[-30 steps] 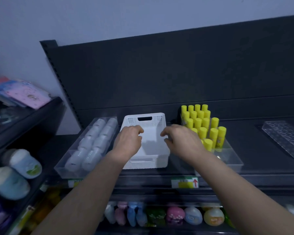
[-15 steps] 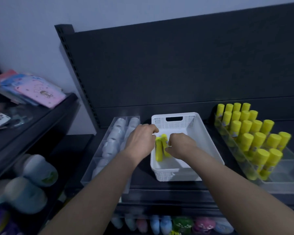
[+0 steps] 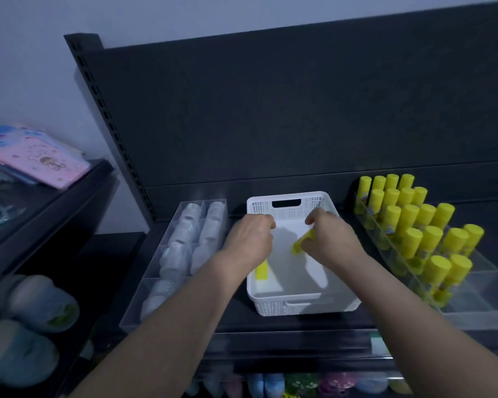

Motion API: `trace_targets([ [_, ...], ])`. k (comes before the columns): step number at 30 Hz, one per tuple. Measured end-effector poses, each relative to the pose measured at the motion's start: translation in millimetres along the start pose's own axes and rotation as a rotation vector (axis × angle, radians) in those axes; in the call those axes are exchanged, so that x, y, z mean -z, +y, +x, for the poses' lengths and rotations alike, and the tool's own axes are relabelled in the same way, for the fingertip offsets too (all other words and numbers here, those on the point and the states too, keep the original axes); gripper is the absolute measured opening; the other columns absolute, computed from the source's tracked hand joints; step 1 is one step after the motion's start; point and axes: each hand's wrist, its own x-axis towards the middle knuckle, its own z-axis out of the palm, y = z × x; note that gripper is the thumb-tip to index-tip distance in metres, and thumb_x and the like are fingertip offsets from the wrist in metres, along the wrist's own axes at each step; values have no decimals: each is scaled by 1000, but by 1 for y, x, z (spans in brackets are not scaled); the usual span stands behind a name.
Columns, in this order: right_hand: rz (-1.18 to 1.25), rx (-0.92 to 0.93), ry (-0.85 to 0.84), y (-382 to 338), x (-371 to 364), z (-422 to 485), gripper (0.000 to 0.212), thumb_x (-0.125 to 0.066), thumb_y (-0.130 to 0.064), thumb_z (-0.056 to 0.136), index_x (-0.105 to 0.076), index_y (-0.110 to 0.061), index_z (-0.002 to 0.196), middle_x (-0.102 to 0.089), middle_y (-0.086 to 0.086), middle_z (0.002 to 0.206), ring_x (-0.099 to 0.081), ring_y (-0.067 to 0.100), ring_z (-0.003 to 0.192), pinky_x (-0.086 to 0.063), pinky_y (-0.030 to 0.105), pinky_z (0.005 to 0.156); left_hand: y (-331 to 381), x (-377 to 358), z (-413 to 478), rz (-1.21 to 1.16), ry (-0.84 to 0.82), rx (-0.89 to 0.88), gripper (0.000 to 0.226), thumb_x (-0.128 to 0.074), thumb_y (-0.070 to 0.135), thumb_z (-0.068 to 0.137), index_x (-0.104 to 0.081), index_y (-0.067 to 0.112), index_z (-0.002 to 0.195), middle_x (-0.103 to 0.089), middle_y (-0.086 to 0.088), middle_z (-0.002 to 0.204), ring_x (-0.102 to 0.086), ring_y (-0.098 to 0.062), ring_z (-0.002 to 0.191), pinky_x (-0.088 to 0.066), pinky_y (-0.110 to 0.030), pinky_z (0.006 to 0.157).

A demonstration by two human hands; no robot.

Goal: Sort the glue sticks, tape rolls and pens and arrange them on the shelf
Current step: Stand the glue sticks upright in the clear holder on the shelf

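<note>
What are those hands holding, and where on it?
The right hand grips a yellow glue stick by its far end; the left hand seems to grip a second glue stick likewise.

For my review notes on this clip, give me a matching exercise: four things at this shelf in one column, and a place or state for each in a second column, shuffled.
Column A
1. white basket
2. tape rolls
3. standing glue sticks
4. right hand

Column B
a. in the clear tray right of the basket
b. fingers grip a yellow glue stick over the basket
c. middle of the shelf, between the two trays
d. in the divided tray left of the basket

Pairs: 1-c, 2-d, 3-a, 4-b
</note>
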Motion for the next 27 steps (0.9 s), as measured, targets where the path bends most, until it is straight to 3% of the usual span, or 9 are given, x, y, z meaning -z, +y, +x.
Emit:
trace_targets([
  [5, -29, 125, 148, 28, 24, -10, 40, -59, -15, 78, -58, -21, 117, -60, 1, 109, -59, 25, 99, -46, 33, 74, 35, -16, -2, 202, -205, 105, 18, -48, 0, 92, -60, 3, 106, -61, -15, 117, -59, -33, 107, -40, -30, 72],
  [10, 22, 192, 176, 41, 36, -18, 40, -59, -16, 79, -58, -23, 119, -61, -1, 110, -60, 23, 99, -50, 34, 74, 43, -33, 3, 214, -212, 156, 32, -45, -5, 87, -56, 6, 114, -58, -14, 120, -57, -32, 111, -39, -31, 75],
  [17, 68, 241, 145, 46, 34, -25, 39, -59, -19, 81, -57, -26, 119, -59, -4, 115, -57, 20, 105, -49, 32, 78, 48, -49, 4, 140, -240, 172, 31, -60, 23, 87, -61, 13, 116, -61, -8, 118, -56, -28, 111, -45, -31, 85],
  [20, 69, 251, 134, 51, 38, -24, 40, -59, -18, 82, -56, -25, 121, -59, -3, 116, -57, 21, 106, -49, 33, 79, 52, -52, 2, 161, -245, 179, 36, -59, 16, 87, -56, 13, 123, -60, -9, 121, -55, -29, 113, -45, -32, 88],
  [24, 94, 278, 117, 55, 45, -22, 39, -57, -15, 84, -56, -23, 122, -58, 0, 117, -56, 23, 107, -47, 35, 82, 54, -40, -4, 52, -84, 276, 42, -52, 9, 85, -46, 10, 126, -62, -15, 116, -57, -34, 110, -47, -36, 87],
  [27, 107, 306, 78, 55, 47, -21, 38, -55, -12, 85, -57, -21, 123, -56, 1, 117, -55, 25, 107, -47, 35, 82, 55, -20, -13, -54, 176, 309, 35, -58, 15, 86, -56, 10, 121, -66, -12, 111, -58, -31, 109, -44, -33, 87],
])
